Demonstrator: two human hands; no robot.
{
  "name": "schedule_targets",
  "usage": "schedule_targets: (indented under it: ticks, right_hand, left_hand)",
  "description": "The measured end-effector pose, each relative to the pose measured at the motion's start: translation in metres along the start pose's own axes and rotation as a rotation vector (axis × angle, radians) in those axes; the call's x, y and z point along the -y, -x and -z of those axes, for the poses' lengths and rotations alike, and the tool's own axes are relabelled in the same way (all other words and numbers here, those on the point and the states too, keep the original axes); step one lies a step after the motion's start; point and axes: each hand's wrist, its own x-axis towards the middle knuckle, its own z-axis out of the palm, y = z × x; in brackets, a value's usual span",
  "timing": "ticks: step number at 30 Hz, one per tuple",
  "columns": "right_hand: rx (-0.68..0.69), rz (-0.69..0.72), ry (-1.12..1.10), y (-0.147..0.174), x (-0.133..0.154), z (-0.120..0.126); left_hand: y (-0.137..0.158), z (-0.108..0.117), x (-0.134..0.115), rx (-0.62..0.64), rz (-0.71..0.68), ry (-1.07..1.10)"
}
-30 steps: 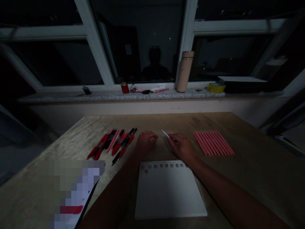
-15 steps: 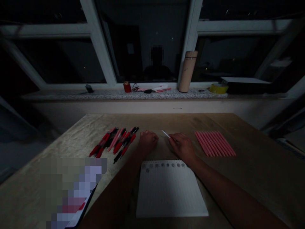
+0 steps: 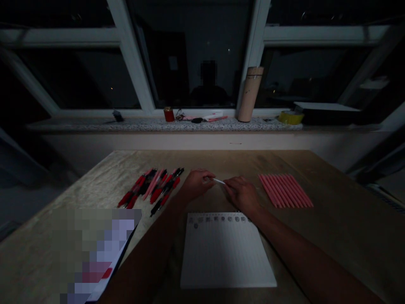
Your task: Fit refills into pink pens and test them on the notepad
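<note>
Tall tan bottle (image 3: 250, 95) standing on a speckled windowsill (image 3: 142, 126), dark window (image 3: 190, 25) behind it. Right of the bottle there's a yellow tape roll (image 3: 290, 118), then a dark box (image 3: 329, 115); well left of it, a little red jar (image 3: 169, 115).

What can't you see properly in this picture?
All in the head view:
The held end of the thin white stick: the right hand hides it.
Whether the left hand grips the tip or just touches it: too small and dark.
The notepad: its marks are too tiny to read, and the right forearm hides its upper right corner.
The flat thing at lower left: mostly blocky blur, cut off below.
</note>
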Motion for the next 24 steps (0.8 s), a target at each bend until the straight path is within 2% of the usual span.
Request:
schedule_targets:
  ticks: [3, 7, 13, 17, 21, 24]
  right_hand:
    - [0.010, 0.002, 0.005, 0.000, 0.001, 0.002]
    - [0.005, -0.023, 0.029, 0.000, -0.001, 0.002]
    - [-0.047, -0.134, 0.109, 0.000, -0.007, 0.001]
    - [-0.089, -0.199, 0.147, -0.001, -0.007, 0.001]
    - [-0.136, -0.183, 0.106, -0.001, -0.005, 0.002]
    - [-0.174, -0.151, 0.036, 0.000, -0.005, 0.000]
  left_hand:
    - [-0.001, 0.001, -0.001, 0.023, -0.035, -0.052]
    - [-0.001, 0.011, 0.009, -0.029, -0.083, -0.059]
    - [0.000, 0.025, 0.028, -0.111, 0.003, -0.028]
    - [-0.001, 0.008, 0.033, -0.063, -0.053, -0.109]
    - [0.000, -0.016, 0.033, 0.007, -0.053, -0.255]
    - [0.002, -0.024, 0.032, 0.023, -0.040, -0.349]
